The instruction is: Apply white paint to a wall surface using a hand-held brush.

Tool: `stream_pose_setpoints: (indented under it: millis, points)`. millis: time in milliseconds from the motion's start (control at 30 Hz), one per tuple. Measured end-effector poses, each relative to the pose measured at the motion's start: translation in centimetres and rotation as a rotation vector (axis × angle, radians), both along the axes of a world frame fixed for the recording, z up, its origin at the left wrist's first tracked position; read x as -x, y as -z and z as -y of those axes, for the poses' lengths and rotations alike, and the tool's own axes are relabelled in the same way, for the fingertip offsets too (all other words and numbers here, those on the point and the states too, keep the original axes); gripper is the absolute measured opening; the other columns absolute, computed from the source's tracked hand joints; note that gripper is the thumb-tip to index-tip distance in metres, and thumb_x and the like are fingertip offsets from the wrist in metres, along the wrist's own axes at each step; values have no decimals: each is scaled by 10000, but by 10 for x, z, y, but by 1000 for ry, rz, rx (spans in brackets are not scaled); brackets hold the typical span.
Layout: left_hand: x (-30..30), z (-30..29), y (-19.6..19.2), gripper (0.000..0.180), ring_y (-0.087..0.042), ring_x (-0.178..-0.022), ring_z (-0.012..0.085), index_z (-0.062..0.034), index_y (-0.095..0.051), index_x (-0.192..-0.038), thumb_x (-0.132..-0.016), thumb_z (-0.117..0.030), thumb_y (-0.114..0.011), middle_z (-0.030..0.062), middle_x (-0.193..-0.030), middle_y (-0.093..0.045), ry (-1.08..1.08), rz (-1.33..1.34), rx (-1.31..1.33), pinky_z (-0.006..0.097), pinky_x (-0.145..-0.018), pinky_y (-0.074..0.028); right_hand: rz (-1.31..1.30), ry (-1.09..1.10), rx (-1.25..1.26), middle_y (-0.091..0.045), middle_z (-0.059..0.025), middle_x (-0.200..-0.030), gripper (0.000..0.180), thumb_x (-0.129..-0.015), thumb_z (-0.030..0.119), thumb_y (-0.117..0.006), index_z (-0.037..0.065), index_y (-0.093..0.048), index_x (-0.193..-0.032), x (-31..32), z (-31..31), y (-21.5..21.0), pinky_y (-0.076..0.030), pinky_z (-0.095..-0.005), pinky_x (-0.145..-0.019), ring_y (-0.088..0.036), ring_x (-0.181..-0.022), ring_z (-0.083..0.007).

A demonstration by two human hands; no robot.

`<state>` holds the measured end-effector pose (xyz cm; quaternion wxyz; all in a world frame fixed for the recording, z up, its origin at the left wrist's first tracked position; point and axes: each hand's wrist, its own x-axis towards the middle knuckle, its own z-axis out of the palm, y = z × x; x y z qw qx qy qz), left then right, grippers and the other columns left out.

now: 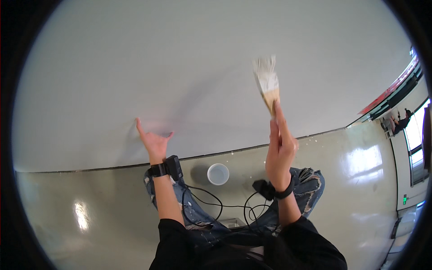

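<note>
Black sleeves (310, 245), two, at the lower edge, nearest the viewpoint; a bare forearm rises from each. Wrist straps: one black band with a small black box (173, 166) on the left wrist, one like unit (265, 189) on the right wrist; thin black cables (216, 204) run from both down toward the body. Jeans (310, 189), blue, torn and flecked with pale spots, visible at both knees beneath the arms. Left hand (154, 140): raised, palm toward the wall, fingers loosely spread with the thumb set apart; its fingertips lie at or very close to the wall surface, and contact cannot be judged for certain; it holds nothing. Right hand (280, 150): raised higher, fingers pressed together around a brush handle, the forefinger laid straight up along it. Paintbrush (268, 87): wide and flat, pale wooden handle, bristles whitened, blurred in the frame; head upward, bristles against or just before the wall, above the right hand and well apart from the left hand. Wall (157, 67): plain off-white, filling the upper picture, meeting the floor along a dark seam. Floor (360, 171): glossy pale grey-green, with reflected light patches and small white specks near the seam. Cup (218, 174): white, round, open-topped, standing on the floor between the knees, close to the wall; contents cannot be told. Windows (416, 144): far right, bright, at the picture's rim.
</note>
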<state>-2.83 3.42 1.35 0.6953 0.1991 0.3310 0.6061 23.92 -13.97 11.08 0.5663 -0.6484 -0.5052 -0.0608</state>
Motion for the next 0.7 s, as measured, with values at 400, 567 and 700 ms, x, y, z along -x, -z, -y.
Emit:
stream_pose_setpoints:
  millis: [400,567,700]
  points:
    - [2,2,0,924,-211,-1378,306,-176,-205,-1480,-788,-682,-551,73,-1529,-204,60,38,-3,664,-1060,-124,174,-24,126,-547,-153,-631,569,-919,8,-554,137,-396,-1450,21,-32,71,-421,-379,-511,-495,-507,-284]
    - [-7,5,-14,941,-209,-1387,305,-180,-195,-1486,-782,-689,-555,71,-1541,-191,-4,2,44,647,-1076,-104,133,-40,362,-566,-199,-647,535,-938,36,-536,131,-394,-1445,30,-14,138,-428,-377,-526,-519,-517,-330]
    - [-2,2,-9,944,-207,-1390,304,-179,-194,-1488,-782,-692,-553,72,-1538,-198,1,16,26,644,-1078,-105,85,-61,505,-562,-231,-656,426,-964,117,-512,112,-464,-1387,34,-9,159,-421,-444,-527,-562,-546,-369]
